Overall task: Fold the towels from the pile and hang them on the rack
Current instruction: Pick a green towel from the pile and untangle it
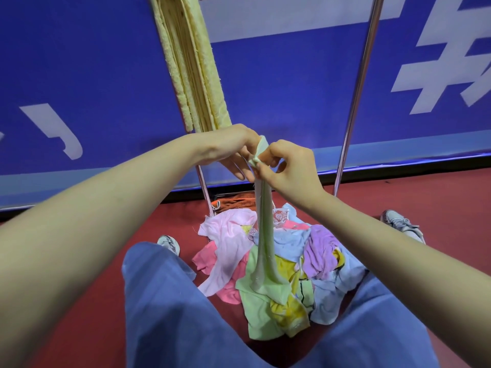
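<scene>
Both grips, L hand (pixel 231 147) & R hand (pixel 292 168), pinch green towel (pixel 263 282) top; rest hangs below onto pile (pixel 318 245).

1. In front of me stands a deep blue wall panel (pixel 79 62) with large white characters (pixel 438 62) printed across it.
2. A paler blue band (pixel 79 181) runs along its foot.
3. Beneath me lies a dark red floor (pixel 425 192).
</scene>
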`<state>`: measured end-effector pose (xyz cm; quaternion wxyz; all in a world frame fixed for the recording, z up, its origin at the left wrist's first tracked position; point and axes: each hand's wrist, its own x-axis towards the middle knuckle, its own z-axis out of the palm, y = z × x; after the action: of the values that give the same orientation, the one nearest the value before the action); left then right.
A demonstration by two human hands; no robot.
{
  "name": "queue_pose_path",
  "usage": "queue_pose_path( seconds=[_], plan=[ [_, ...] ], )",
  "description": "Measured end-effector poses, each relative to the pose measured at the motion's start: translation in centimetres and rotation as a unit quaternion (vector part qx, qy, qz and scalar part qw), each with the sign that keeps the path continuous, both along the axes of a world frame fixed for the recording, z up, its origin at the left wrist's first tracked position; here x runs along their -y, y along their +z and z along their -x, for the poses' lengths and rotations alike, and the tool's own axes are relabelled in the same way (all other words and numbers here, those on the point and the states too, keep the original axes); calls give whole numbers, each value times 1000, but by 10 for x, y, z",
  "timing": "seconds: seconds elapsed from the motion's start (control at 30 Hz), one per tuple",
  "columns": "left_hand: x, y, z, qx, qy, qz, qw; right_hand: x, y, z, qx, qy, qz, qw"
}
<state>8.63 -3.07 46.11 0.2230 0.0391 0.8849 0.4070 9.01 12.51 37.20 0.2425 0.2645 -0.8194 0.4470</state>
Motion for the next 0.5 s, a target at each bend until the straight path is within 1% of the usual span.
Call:
queue_pose_path(
  seconds=[0.07, 0.1, 0.17, 0.23, 0.33, 0.43, 0.5],
  plan=[
    [0, 0, -1, -4, -10, -4, 1000, 0, -1, -2, 17, 8, 11, 1000],
    [1, 0, -1, -8, -14, -1, 1000, -1, -1, -3, 40, 16, 27, 999],
    [5, -1, 1, -7, -20, 4, 1000, -2, -1, -4, 126, 46, 89, 987],
    [12, -2, 3, 6, -28, 0, 1000, -3, 2, -6, 215, 81, 157, 960],
    [16, -2, 2, 15, -42, 2, 999, -7, 4, -8, 319, 119, 221, 914],
    [9, 0, -2, -10, -43, 9, 999, -8, -1, 1, 351, 73, 280, 891],
    [2, 4, -5, -41, -49, 20, 998, -10, -6, 9, 361, 73, 291, 883]
  ],
)
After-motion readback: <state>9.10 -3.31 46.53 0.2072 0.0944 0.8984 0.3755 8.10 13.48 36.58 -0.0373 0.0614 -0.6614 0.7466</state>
